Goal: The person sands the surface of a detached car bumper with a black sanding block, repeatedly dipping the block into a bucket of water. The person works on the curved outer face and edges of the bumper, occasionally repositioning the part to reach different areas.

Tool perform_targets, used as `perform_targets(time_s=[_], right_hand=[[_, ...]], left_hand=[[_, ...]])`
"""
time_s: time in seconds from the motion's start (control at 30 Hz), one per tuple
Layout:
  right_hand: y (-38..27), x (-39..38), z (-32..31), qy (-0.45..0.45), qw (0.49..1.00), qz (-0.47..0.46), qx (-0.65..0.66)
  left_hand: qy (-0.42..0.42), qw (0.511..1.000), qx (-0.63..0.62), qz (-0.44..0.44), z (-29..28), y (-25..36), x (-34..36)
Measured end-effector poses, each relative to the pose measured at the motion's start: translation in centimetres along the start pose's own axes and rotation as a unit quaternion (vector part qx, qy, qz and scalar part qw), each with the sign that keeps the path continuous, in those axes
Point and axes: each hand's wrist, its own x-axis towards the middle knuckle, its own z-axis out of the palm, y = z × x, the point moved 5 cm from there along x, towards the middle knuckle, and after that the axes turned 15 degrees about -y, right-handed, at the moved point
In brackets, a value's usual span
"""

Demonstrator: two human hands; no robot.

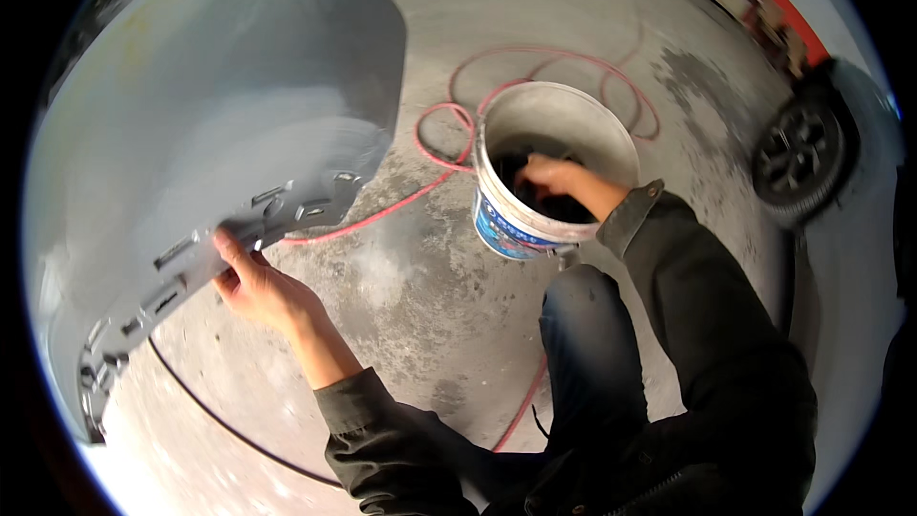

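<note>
Gripping the slotted lower edge of a grey panel (229,110) at the left with the left hand (263,291), with the thumb on the near face and the other fingers partly hidden. Reaching with the right hand (552,178) down into a white bucket (549,113) on the concrete floor (401,301); impossible to tell its grip, with the fingertips lost in the dark interior. Also visible: a red hose (387,217), partly hidden behind the bucket, and, cut short at the right, a car (860,325) with a dark wheel (800,155).
</note>
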Motion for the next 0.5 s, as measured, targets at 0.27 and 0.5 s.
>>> perform_targets(time_s=[0.27,0.5], right_hand=[[6.2,8.1,0.2,-0.109,0.977,0.119,-0.143],[8.4,10.4,-0.3,-0.255,0.930,-0.005,-0.263]], left_hand=[[0.173,0.957,0.223,0.074,-3.8,6.2,-2.8],[0.070,0.820,0.532,0.198,2.7,12.7,-4.9]])
